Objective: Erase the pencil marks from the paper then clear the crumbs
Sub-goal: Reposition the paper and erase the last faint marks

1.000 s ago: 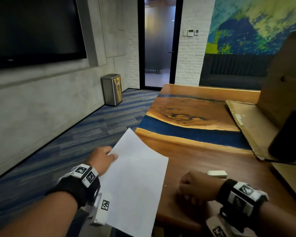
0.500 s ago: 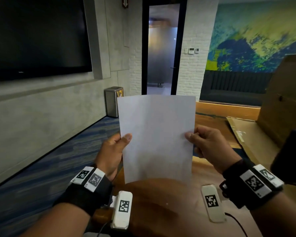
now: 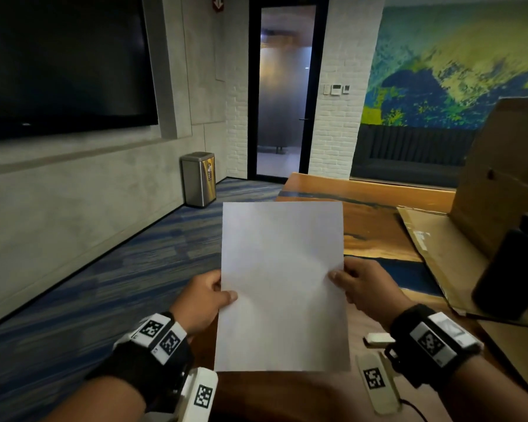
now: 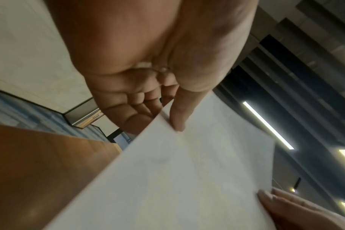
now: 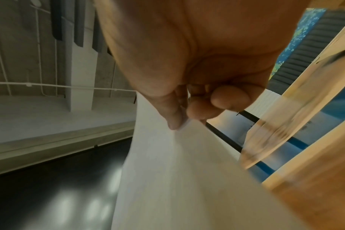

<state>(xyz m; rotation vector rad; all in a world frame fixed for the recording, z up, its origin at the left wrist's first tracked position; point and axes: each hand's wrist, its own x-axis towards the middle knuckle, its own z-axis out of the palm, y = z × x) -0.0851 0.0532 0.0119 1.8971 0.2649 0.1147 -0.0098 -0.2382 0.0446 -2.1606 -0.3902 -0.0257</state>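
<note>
A white sheet of paper [image 3: 282,284] stands upright in the air over the near end of the wooden table [image 3: 375,226]. My left hand [image 3: 223,295] pinches its left edge, thumb on the near face. My right hand [image 3: 336,275] pinches its right edge the same way. The left wrist view has the paper [image 4: 177,179] with my thumb [image 4: 179,115] on it; the right wrist view shows the paper [image 5: 167,171] pinched between thumb and fingers [image 5: 199,112]. A white eraser [image 3: 378,339] lies on the table below my right wrist. No pencil marks or crumbs show.
Flattened cardboard [image 3: 439,254] and an upright cardboard sheet [image 3: 506,166] fill the table's right side, with a dark bottle [image 3: 509,269] in front. A steel bin [image 3: 199,179] stands on the carpet by the left wall. A glass door [image 3: 282,92] is behind.
A second ago only my left hand held the paper, tilted low off the table's edge, and my right hand rested on the table. Both hands now hold it upright, slightly lower than half a second ago.
</note>
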